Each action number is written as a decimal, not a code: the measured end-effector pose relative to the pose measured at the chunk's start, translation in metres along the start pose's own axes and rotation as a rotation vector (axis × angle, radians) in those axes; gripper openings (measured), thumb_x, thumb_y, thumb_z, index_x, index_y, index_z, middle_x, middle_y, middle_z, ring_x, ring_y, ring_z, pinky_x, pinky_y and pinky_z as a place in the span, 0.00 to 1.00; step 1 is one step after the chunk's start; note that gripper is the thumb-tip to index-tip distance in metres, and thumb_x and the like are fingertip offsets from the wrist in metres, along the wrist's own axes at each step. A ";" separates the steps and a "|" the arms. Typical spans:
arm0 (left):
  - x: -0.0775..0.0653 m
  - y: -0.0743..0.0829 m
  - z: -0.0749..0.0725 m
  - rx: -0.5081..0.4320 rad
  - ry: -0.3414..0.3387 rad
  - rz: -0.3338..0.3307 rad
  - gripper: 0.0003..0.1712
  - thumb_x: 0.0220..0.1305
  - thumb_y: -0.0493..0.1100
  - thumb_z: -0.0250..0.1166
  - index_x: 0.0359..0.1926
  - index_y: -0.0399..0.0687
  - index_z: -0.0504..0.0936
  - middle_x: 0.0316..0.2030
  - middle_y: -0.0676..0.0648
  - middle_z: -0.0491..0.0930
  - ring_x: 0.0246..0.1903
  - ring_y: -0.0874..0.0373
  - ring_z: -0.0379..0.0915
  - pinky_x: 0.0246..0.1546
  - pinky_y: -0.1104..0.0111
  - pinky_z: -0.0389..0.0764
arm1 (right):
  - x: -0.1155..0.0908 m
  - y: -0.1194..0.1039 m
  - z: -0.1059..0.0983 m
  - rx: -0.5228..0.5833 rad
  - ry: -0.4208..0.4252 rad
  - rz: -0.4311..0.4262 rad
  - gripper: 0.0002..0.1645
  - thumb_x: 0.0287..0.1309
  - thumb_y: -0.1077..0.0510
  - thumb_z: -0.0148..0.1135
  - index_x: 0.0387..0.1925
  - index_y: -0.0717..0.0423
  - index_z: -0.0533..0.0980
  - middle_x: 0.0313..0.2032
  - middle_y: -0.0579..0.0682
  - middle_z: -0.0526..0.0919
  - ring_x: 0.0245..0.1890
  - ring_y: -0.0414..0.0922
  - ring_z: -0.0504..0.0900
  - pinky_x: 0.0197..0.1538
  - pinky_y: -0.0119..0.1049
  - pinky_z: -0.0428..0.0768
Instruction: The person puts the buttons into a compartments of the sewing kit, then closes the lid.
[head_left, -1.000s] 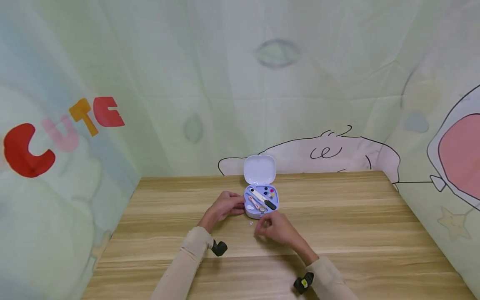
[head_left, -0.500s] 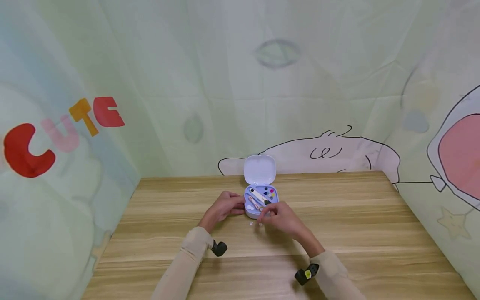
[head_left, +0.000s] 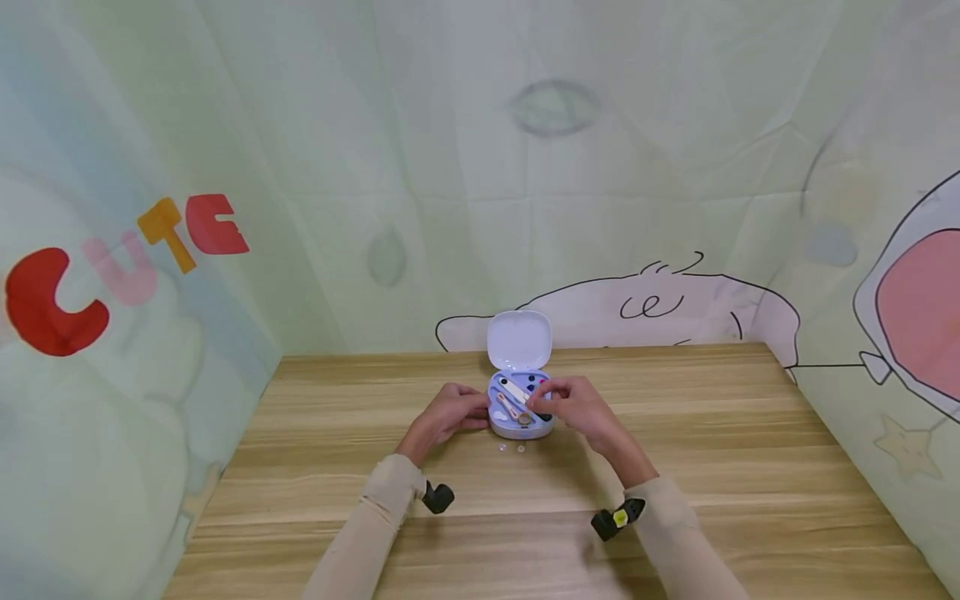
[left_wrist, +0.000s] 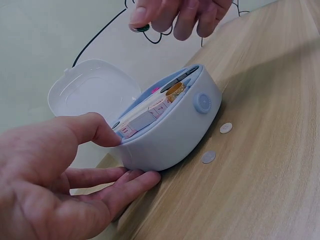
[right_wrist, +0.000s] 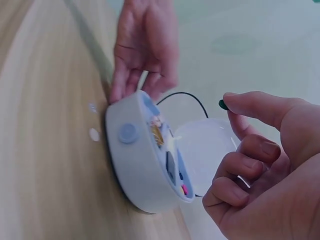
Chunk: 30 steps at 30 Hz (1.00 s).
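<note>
A small white sewing box (head_left: 517, 432) with a pale blue inside stands on the table, its lid (head_left: 520, 337) tipped back. My left hand (head_left: 453, 408) holds its left side, thumb on the rim and fingers low against the wall. Above the box's right part is my right hand (head_left: 573, 404). Its thumb and index finger pinch a small dark green button (right_wrist: 223, 105); the other fingers curl in. Inside the box lie a tape measure (left_wrist: 145, 119) with red numbers, a gold thimble (left_wrist: 175, 92) and a slim white tool (head_left: 516, 390) with a dark handle.
Two small pale buttons, one white (left_wrist: 226, 128) and one clearer (left_wrist: 208, 157), lie on the wooden table (head_left: 360, 533) just in front of the box. A printed curtain (head_left: 405, 200) hangs behind the table's far edge.
My right hand has risen from the table before the box to above its right part and pinches the green button. A second pale button shows on the table. The left hand stays put.
</note>
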<state>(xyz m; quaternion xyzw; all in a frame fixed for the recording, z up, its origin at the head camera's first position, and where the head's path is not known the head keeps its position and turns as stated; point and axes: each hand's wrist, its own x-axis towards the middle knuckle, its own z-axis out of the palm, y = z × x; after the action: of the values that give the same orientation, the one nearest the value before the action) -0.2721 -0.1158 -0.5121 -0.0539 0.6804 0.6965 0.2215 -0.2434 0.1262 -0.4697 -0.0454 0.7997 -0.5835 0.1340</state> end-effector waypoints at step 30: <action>-0.001 0.001 0.000 0.040 0.011 -0.014 0.20 0.73 0.34 0.62 0.59 0.22 0.75 0.47 0.33 0.84 0.43 0.49 0.84 0.52 0.56 0.87 | 0.044 0.017 -0.024 0.334 0.090 0.212 0.16 0.66 0.55 0.71 0.52 0.59 0.83 0.33 0.49 0.76 0.22 0.41 0.63 0.20 0.28 0.59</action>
<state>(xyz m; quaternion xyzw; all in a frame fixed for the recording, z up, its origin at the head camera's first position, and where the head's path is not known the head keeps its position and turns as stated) -0.2718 -0.1162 -0.5104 -0.0580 0.6949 0.6810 0.2235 -0.2910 0.1435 -0.4856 0.0878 0.6974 -0.6919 0.1646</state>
